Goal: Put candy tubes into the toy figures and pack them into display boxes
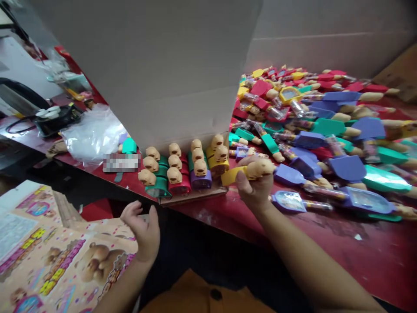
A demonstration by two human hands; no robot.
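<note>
My right hand (257, 189) is closed around a yellow bear-headed toy (231, 175), its tan head pointing right. The toy lies sideways, just right of a shallow cardboard box (195, 196). Inside the box, several bear-headed toys (175, 176) stand in rows, heads up, with green, red, purple and yellow bodies. My left hand (143, 228) hovers in front of the box's left corner, fingers apart and holding nothing. A tall cardboard flap (169, 74) rises behind the rows and hides what is at the back.
A large pile of similar toys (309, 130) covers the red table (325, 243) at right. Printed cartons with bear pictures (65, 256) are stacked at lower left. Clear plastic bags (93, 134) and a black device (57, 119) lie at left. A cardboard wall (325, 52) stands behind the pile.
</note>
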